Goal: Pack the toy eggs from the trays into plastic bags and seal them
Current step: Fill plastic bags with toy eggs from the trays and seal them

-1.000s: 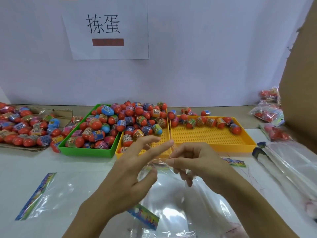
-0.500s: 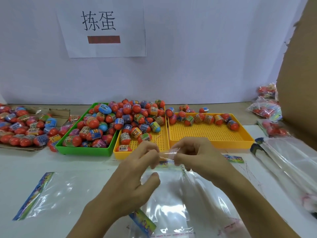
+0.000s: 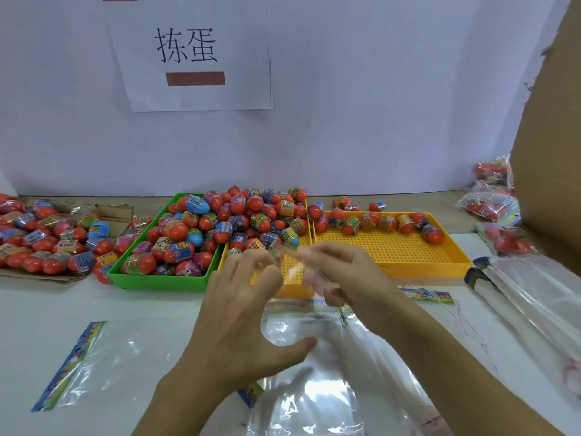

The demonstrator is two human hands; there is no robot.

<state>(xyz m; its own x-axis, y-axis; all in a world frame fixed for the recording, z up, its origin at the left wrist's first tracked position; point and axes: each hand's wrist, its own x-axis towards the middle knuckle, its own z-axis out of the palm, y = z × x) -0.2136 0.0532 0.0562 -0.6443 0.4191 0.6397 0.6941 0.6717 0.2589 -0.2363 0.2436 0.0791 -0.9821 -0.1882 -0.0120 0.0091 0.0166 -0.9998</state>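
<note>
Both hands meet above the desk (image 3: 132,305), and places here are told from that grip. The left hand (image 3: 242,322) pinches the top edge of a clear bag (image 3: 301,372) with its fingertips, thumb spread lower against the plastic. The right hand (image 3: 342,275) has its fingers curled on the same edge, just beside the left; motion blur hides the exact hold. The bag hangs down from the grip toward the person, with no eggs visible in it.

Just beyond the grip stands a yellow tray (image 3: 393,256), with eggs (image 3: 239,228) piled at its left end and a row of them along its far side. Left of it, touching, is a green tray (image 3: 163,280) heaped with eggs. Farther left, more eggs lie on cardboard (image 3: 37,276). A flat bag (image 3: 103,363) lies on the desk left of the grip. To the right lies a stack of bags (image 3: 534,297), and beyond them filled bags (image 3: 490,202). A sign (image 3: 191,55) hangs on the wall.
</note>
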